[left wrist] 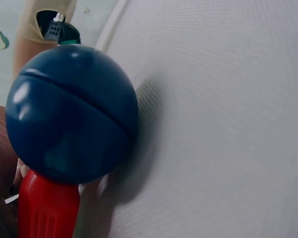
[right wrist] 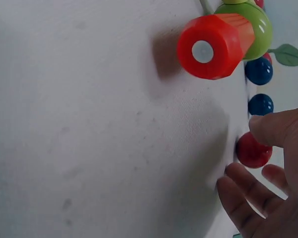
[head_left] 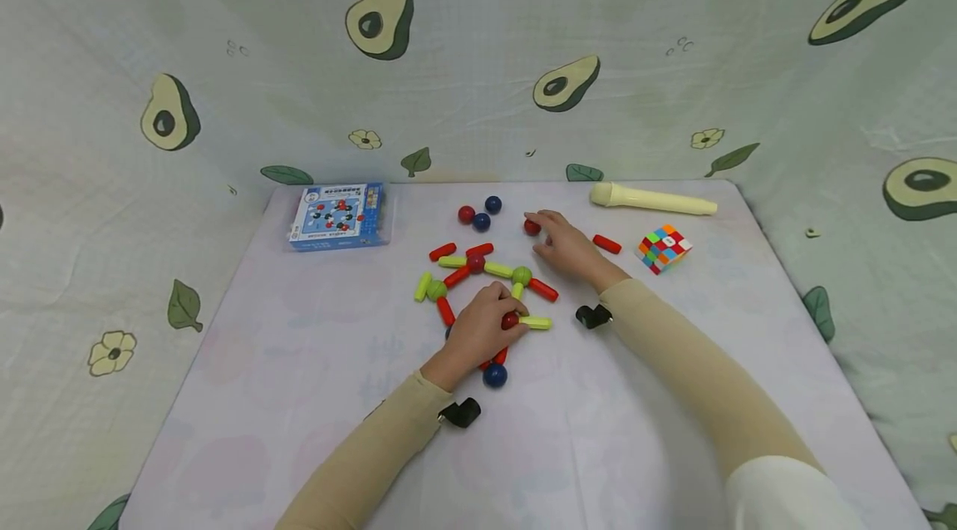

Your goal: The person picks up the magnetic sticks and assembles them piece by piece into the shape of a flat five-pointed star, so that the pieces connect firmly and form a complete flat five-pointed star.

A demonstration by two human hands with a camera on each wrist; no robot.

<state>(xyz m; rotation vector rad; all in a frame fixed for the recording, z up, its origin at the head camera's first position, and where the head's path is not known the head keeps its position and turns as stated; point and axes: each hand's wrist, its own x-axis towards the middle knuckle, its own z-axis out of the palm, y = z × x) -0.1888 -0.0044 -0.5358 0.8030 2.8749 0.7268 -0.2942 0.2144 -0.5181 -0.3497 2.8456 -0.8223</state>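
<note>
Even, soft light fills the scene. Shadows on the tabletop (head_left: 314,397) are faint. The head view bends near its edges. The blue ball (left wrist: 72,114) carries small glare spots and looms close, slightly soft.

- Red ball (head_left: 532,227): small, glossy and round, lying on the table at the far right end of the stick-and-ball figure (head_left: 478,281), just apart from it.
- Second red ball (head_left: 510,320): joined into the figure's near side, with a short lime stick (head_left: 536,322) running out flat to its right.
- Blue ball (head_left: 494,375): the figure's nearest point, capping a red stick (left wrist: 47,210).
</note>
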